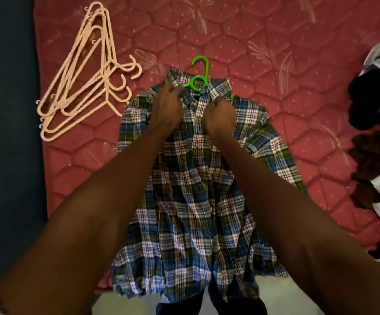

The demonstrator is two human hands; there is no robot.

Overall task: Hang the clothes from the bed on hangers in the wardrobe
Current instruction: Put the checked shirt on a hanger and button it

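Observation:
A blue, green and white plaid shirt (195, 183) lies spread front-up on the red quilted mattress (275, 53), its hem hanging over the near edge. A green hanger (199, 73) sits inside it, with only the hook and neck ring showing above the collar. My left hand (167, 105) grips the shirt at the left side of the collar, close to the hanger's neck. My right hand (220, 117) is curled on the fabric by the button placket, just right of the collar. The rest of the hanger is hidden under the cloth.
Several pale pink hangers (82, 80) lie heaped at the mattress's left side. A pile of dark and white clothes (379, 123) sits at the right edge. A dark wall or bed frame (5, 133) runs along the left; light floor (293, 298) shows below the mattress.

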